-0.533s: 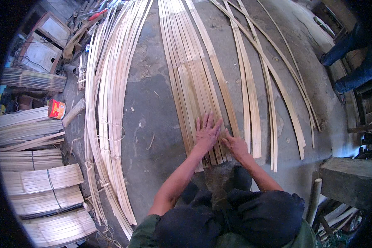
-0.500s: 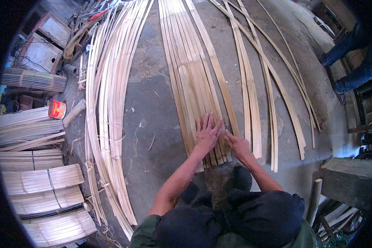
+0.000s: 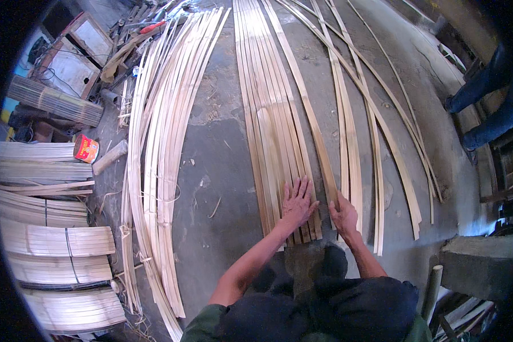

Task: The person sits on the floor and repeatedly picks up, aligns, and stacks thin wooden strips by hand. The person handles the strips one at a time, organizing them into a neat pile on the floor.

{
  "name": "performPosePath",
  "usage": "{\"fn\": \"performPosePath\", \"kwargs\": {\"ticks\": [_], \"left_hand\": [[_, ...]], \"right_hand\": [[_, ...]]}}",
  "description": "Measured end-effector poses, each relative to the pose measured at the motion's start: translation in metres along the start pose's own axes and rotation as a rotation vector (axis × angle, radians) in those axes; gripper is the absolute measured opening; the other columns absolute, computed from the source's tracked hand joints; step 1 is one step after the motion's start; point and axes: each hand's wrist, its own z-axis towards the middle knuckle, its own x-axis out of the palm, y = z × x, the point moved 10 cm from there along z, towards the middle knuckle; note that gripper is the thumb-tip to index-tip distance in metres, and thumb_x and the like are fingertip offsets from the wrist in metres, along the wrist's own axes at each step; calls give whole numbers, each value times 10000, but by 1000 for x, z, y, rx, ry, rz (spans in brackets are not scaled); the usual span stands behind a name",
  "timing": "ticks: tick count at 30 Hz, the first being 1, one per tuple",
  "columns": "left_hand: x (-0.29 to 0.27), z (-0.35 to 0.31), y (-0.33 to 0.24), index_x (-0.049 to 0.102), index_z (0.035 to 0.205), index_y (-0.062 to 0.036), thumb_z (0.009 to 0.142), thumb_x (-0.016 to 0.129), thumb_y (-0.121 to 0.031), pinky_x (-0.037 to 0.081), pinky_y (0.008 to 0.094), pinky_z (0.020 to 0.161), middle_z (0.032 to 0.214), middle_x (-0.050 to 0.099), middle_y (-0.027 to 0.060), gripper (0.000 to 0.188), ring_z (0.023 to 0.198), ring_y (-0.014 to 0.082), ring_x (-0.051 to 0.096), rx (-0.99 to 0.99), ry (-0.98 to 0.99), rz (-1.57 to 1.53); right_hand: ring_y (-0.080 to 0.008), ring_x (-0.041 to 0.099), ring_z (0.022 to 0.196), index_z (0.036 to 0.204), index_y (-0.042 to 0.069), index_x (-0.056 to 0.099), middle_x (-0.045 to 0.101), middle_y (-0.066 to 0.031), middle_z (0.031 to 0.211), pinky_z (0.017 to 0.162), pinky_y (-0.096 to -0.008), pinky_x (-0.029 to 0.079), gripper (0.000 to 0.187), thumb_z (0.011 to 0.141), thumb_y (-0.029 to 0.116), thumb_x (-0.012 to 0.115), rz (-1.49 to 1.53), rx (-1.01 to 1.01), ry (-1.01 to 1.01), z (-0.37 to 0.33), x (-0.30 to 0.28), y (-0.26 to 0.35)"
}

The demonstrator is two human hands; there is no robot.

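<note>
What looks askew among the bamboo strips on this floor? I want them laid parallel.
One long pale bamboo strip slants across beside the tight row of flat strips under the left hand. The right hand rests on its near end.

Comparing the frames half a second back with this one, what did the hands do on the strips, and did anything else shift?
The right hand slid slightly rightward, off the packed strips onto the lone strip beside them, widening its gap from the left hand. The left hand stayed flat on the packed strips, fingers spread. Nothing was gripped or released. The curved pile at left and the strips themselves did not move.
</note>
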Motion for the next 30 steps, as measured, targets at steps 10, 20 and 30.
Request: {"fn": "performPosePath", "kwargs": {"ticks": [10, 20, 30], "left_hand": [[6, 0, 4, 326, 1485, -28, 963, 503, -329, 80, 531, 1192, 1586, 259, 123, 628, 1472, 312, 217, -16, -65, -61], [12, 3, 14, 272, 1506, -32, 959, 516, -283, 105, 549, 1183, 1553, 331, 119, 650, 1453, 314, 262, -73, -85, -68], [-13, 15, 18, 479, 1261, 5, 967, 554, -239, 482, 418, 813, 960, 640, 153, 389, 876, 250, 610, -444, -136, -932]], "right_hand": [[-432, 619, 848, 1416, -33, 377, 610, -277, 961, 710, -482, 499, 548, 950, 186, 564, 151, -282, 12, -3, 41, 9], [-428, 602, 1097, 1469, -6, 333, 573, -278, 1274, 906, -441, 503, 708, 892, 273, 631, -16, -62, 121, -9, 48, 19], [-215, 665, 931, 1424, 18, 450, 681, -213, 1049, 832, -327, 519, 548, 943, 219, 618, 559, 46, 84, -7, 3, 37]]}}
